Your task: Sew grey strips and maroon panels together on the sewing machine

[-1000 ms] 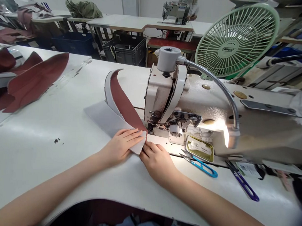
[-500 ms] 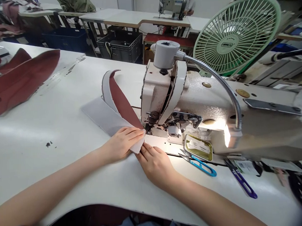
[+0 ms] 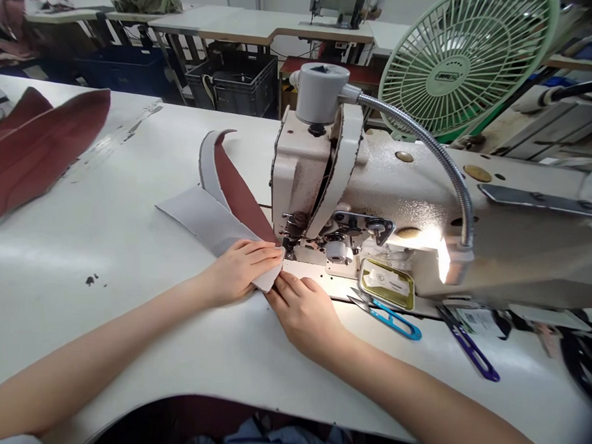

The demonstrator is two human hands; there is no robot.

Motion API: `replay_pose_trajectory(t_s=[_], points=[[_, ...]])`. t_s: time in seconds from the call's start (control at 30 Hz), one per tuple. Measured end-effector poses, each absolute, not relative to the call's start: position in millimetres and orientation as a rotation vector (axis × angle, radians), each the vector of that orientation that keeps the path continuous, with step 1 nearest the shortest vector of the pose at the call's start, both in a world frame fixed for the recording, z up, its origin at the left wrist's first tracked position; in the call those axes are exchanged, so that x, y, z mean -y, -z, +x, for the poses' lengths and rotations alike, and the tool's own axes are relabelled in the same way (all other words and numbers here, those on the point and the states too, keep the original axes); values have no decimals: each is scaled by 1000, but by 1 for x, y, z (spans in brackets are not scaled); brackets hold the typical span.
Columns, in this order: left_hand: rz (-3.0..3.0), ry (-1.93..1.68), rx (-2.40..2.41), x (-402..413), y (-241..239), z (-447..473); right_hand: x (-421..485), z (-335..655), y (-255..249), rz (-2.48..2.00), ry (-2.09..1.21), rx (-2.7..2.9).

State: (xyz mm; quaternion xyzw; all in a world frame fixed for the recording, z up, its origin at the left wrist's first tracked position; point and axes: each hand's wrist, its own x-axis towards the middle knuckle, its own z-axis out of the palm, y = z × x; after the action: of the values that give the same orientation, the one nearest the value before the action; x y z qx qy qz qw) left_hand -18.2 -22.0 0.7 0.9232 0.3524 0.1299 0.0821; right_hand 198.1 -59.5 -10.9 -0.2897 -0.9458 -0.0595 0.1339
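Fabric flaps, two, meet two hands — left laid atop, right at the edge — pinching unclear.

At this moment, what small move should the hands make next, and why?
Probably a slight push of the grey-and-maroon material away from the wearer, along the sewing machine. The left hand lies over the material, the right hand has its fingertips at the near corner, and the edge runs close beside the needle area. Whether the needle is down cannot be seen.
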Motion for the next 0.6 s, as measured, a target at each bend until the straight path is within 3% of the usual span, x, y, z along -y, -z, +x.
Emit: replay_pose_trajectory(t_s=[0.6], points=[[2823, -341, -1066, 14, 0, -3, 55, 208, 11, -857, 185, 2718]])
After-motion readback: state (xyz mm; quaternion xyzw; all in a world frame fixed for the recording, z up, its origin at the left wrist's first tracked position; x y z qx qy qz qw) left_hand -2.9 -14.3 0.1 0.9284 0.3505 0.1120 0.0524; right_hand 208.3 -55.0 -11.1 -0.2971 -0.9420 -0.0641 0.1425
